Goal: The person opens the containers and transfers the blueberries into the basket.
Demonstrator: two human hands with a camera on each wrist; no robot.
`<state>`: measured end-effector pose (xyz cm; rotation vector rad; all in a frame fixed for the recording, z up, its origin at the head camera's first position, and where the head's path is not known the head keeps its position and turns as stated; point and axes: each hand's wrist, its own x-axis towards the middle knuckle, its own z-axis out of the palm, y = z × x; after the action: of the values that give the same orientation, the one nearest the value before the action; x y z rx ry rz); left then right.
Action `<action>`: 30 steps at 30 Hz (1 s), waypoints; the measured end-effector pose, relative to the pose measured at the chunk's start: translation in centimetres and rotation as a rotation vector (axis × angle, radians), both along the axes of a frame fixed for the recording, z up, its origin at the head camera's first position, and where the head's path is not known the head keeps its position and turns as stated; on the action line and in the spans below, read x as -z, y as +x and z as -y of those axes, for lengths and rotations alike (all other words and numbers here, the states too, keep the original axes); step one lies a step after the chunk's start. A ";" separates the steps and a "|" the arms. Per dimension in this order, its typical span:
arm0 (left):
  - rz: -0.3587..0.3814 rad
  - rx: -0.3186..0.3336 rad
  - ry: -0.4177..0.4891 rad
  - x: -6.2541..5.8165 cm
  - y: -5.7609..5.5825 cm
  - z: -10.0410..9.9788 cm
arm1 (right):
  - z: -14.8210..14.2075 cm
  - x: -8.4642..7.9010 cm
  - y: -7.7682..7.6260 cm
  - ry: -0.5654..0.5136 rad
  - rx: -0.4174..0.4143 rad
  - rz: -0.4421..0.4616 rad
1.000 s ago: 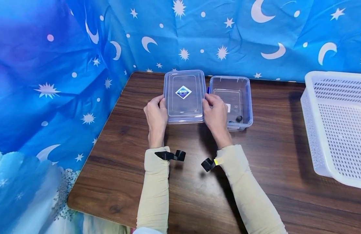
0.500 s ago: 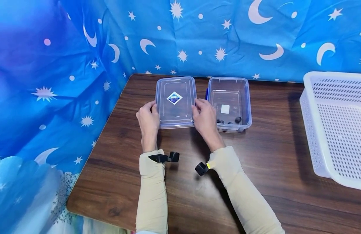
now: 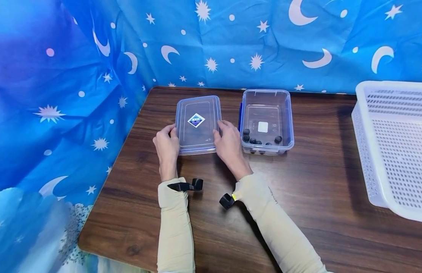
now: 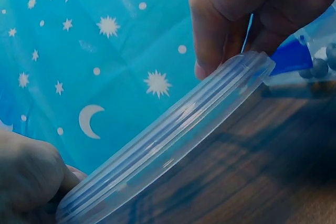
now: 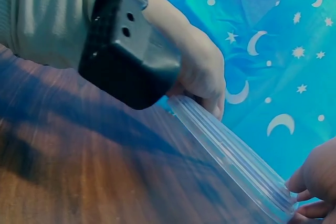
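Both hands hold a clear plastic lid [image 3: 198, 131] with a blue diamond label, on the left part of the table. My left hand [image 3: 167, 146] pinches its left edge and my right hand [image 3: 229, 144] its right edge, thumbs near the lid's top face. In the left wrist view the lid's ridged rim [image 4: 173, 124] runs between the two hands, low over the wood. To the right of the lid stands a clear plastic box [image 3: 267, 100], uncovered, with a blue latch on its left side. Several small dark round balls [image 3: 277, 139] lie along its near end inside.
A large white perforated basket [image 3: 371, 151] stands at the right of the brown wooden table [image 3: 299, 212]. Blue cloth [image 3: 252, 38] with moons and stars hangs behind the table and along its left side. Black camera mounts [image 3: 226, 201] sit on both wrists.
Both hands have carried the lid left and toward the person, away from the box. More of the box and its dark balls now shows.
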<state>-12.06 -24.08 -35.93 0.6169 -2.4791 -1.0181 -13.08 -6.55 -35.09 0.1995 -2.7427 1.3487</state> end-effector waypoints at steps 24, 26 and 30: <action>0.171 0.043 0.000 2.9 -0.7 0.7 | 1.4 4.7 0.4 0.034 -0.004 0.016; 0.185 0.044 0.001 3.0 -0.7 0.6 | 1.5 4.8 0.5 0.037 -0.008 0.018; 0.191 0.050 -0.004 3.3 -1.0 0.4 | 1.4 5.0 0.4 0.071 -0.017 0.017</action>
<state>-13.06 -24.50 -39.26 0.6831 -2.6738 -1.0149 -12.68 -7.95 -40.10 0.2178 -2.8120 1.2634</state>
